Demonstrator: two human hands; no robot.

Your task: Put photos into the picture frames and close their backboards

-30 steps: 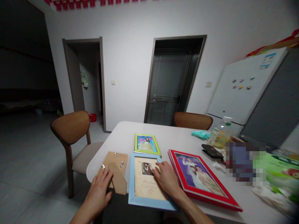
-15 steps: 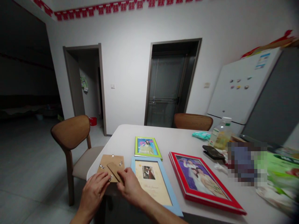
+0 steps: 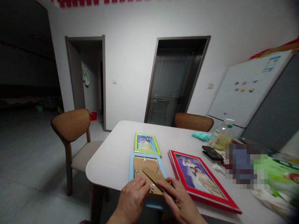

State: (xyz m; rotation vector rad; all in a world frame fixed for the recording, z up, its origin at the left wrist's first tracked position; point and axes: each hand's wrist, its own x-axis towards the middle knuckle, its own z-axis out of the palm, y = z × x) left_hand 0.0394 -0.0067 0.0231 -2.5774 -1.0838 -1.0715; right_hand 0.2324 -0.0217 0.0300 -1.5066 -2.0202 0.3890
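Observation:
A brown photo frame backing board [image 3: 138, 163], with small metal clips on it, lies over the light-blue photo frame [image 3: 163, 165] and hides most of its middle. My left hand [image 3: 133, 196] grips the board's lower left edge with curled fingers. At its lower right, my right hand [image 3: 179, 199] is closed around the board's brown stand leg [image 3: 150, 175], which slants across the back. Whether the board touches the blue frame I cannot tell. Just beyond is a lime-green photo frame [image 3: 158, 149] with a portrait in it. Right of my hands rests a stack of red photo frames [image 3: 187, 186].
On the white table's [image 3: 105, 161] right side are a black phone-like item [image 3: 212, 153], a bottle of yellowish liquid [image 3: 221, 135], a teal packet [image 3: 201, 136] and green plastic bags [image 3: 280, 174]. Wooden chairs stand at the left [image 3: 71, 127] and the far side [image 3: 193, 121].
Both hands have carried the backing board rightward from the table's left corner to over the light-blue frame. The view has also shifted slightly.

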